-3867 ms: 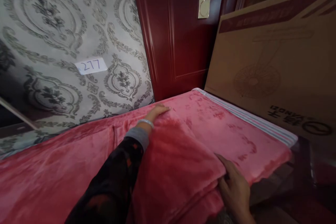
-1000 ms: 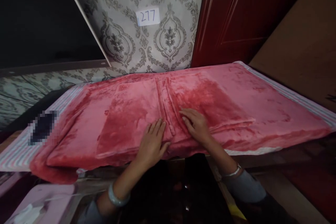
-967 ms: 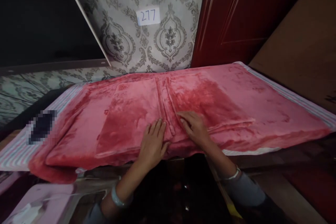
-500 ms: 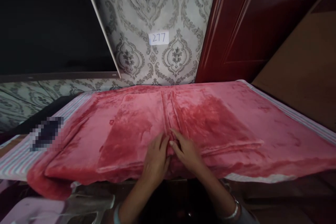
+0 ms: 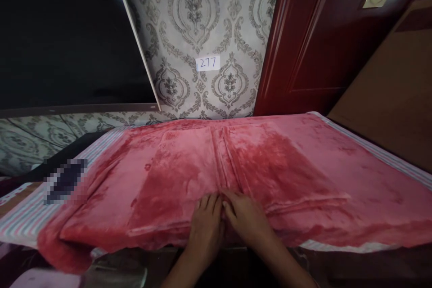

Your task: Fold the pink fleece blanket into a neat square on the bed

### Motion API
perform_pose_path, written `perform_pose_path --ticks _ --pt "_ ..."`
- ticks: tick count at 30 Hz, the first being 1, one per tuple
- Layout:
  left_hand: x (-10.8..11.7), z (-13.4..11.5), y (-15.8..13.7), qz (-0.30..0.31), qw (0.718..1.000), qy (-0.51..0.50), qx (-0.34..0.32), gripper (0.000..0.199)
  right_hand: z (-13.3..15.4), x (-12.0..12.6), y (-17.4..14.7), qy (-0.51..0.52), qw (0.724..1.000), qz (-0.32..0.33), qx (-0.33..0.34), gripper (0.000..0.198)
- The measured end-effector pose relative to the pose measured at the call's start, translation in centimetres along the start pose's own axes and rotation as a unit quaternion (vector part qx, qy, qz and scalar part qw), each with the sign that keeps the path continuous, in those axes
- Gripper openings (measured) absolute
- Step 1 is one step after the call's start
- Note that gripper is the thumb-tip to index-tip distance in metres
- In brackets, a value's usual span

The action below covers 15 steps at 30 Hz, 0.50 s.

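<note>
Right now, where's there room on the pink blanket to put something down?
Probably the pink blanket between the right folded panel and right striped edge. A narrower patch lies between the left folded panel and thick left fold. The left hand and right hand crowd the front middle.

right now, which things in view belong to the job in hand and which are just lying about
In the job:
red plush cloth
left hand and right hand, at its near edge

Apparently just around:
dark screen
paper marked 277
cardboard
</note>
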<state>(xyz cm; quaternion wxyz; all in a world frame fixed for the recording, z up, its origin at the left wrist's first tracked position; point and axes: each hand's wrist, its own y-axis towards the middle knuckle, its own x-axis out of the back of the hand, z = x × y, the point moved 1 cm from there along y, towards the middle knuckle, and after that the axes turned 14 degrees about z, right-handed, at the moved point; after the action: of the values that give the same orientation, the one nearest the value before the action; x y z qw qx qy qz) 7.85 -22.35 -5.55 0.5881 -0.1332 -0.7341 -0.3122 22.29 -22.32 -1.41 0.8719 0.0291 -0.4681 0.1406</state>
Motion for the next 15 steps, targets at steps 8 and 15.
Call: perform_pose_path --ticks 8,15 --pt "-1.5 -0.6 -0.7 -0.013 1.000 0.003 -0.013 0.043 1.6 0.6 1.5 -0.053 0.993 -0.023 0.104 0.060" --pt "6.2 3.0 -1.7 0.154 0.960 -0.220 -0.077 0.042 -1.3 -3.5 3.0 -0.057 0.991 0.083 0.090 0.059"
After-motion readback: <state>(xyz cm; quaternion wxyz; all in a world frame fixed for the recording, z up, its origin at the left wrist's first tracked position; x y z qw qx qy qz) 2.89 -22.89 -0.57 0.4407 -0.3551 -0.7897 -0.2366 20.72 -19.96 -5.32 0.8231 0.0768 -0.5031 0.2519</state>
